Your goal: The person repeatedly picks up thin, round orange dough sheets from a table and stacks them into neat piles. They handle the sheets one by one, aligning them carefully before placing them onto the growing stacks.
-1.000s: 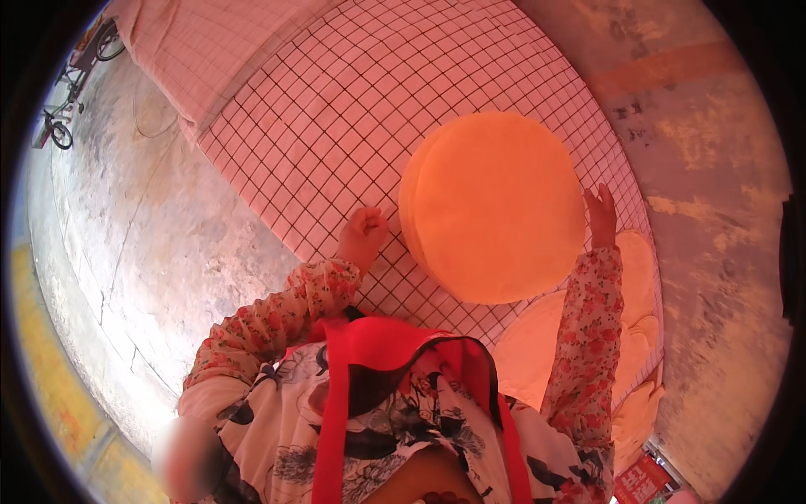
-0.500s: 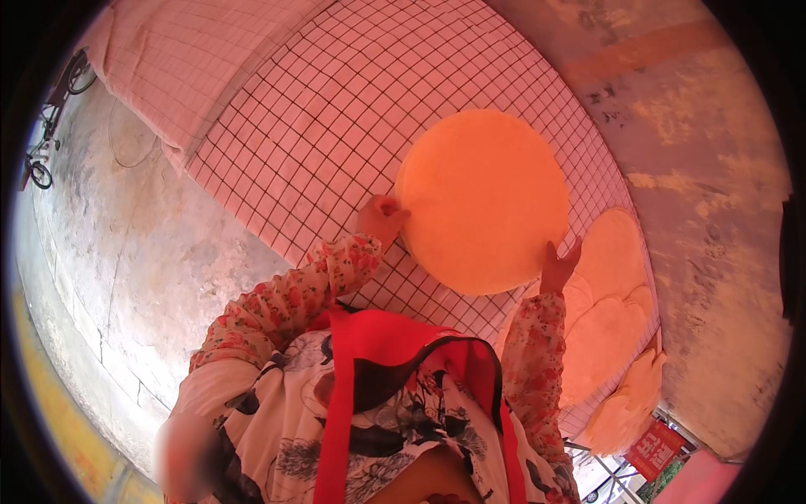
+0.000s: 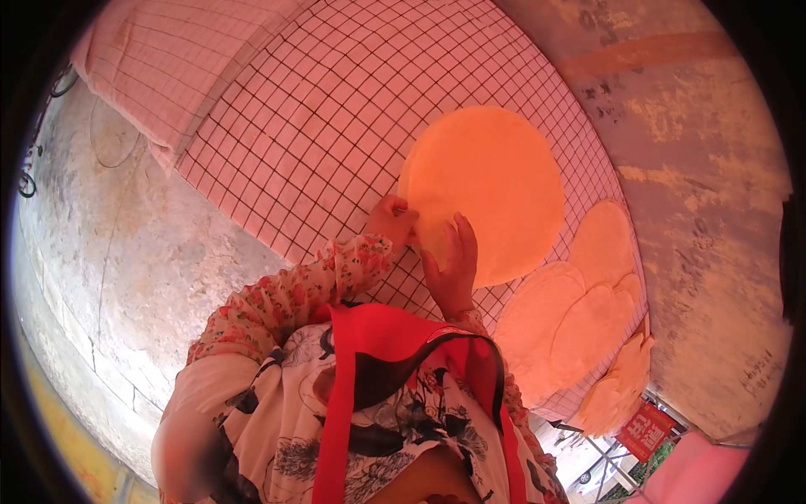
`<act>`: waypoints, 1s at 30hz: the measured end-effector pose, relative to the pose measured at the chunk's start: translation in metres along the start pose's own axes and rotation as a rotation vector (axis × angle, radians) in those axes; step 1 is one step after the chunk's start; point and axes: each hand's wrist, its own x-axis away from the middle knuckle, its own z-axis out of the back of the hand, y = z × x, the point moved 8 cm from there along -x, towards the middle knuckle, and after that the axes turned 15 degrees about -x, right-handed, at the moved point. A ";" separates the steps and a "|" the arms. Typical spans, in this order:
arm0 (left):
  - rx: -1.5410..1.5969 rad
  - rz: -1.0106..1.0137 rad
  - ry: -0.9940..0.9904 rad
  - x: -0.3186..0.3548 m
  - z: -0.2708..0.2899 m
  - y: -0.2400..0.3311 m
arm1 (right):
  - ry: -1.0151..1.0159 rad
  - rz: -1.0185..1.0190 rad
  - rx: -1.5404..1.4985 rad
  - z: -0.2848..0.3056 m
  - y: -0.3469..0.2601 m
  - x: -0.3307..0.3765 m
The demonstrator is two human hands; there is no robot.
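A stack of thin, round, flatbread-like sheets [image 3: 495, 185], tinted orange, lies on a checked cloth [image 3: 285, 126]. At the stack's near left edge my left hand [image 3: 391, 220] is closed, its thumb and fingers pinching the rim of a sheet. How many layers it grips cannot be made out. My right hand [image 3: 453, 267] is just right of it at the lower edge, with its thumb and fingers spread. Its fingertips reach over the top sheet and hold nothing visible. Both forearms wear flowered sleeves.
More round sheets [image 3: 596, 323] overlap at the right, some hanging by the cloth's edge. A stained concrete surface [image 3: 714, 202] borders the cloth there. Pale concrete floor [image 3: 168, 260] lies left. A red sign [image 3: 645, 433] stands lower right; bicycle wheels [image 3: 28, 184] show far left.
My right hand has moved left from the stack's right edge to beside my left hand. My left hand stays at the left rim, slightly shifted right.
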 end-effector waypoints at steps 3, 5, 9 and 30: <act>0.027 -0.008 0.037 0.001 0.001 -0.004 | 0.007 0.064 0.044 -0.016 0.001 -0.003; -0.043 -0.058 0.055 -0.006 0.001 -0.017 | 0.008 0.113 0.081 -0.022 0.002 -0.004; -0.113 -0.051 -0.005 0.001 0.004 -0.019 | 0.030 0.154 0.090 -0.021 0.007 -0.002; -0.125 -0.114 -0.037 -0.007 0.000 -0.021 | -0.020 -0.016 0.288 -0.040 0.006 -0.014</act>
